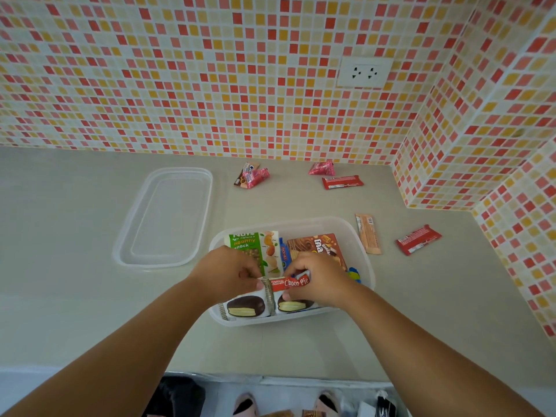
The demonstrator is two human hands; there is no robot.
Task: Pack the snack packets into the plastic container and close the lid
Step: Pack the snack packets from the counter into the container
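A clear plastic container (365, 251) stands on the counter and holds a green nuts packet (255, 245), a brown snack packet (319, 246) and two Choco Pie packets (288, 284) at its near end. My left hand (228, 272) pinches the left end of the right-hand Choco Pie packet, where the two packets meet. My right hand (319, 278) grips the right end of the same packet. The clear lid (165, 218) lies flat to the left of the container.
Loose packets lie on the counter: a pink and a brown one (251, 176) at the back, a pink one (322, 168), a red bar (343, 182), a peach bar (368, 233) and a red bar (418, 239) to the right. A tiled wall corner (436, 182) juts out at right.
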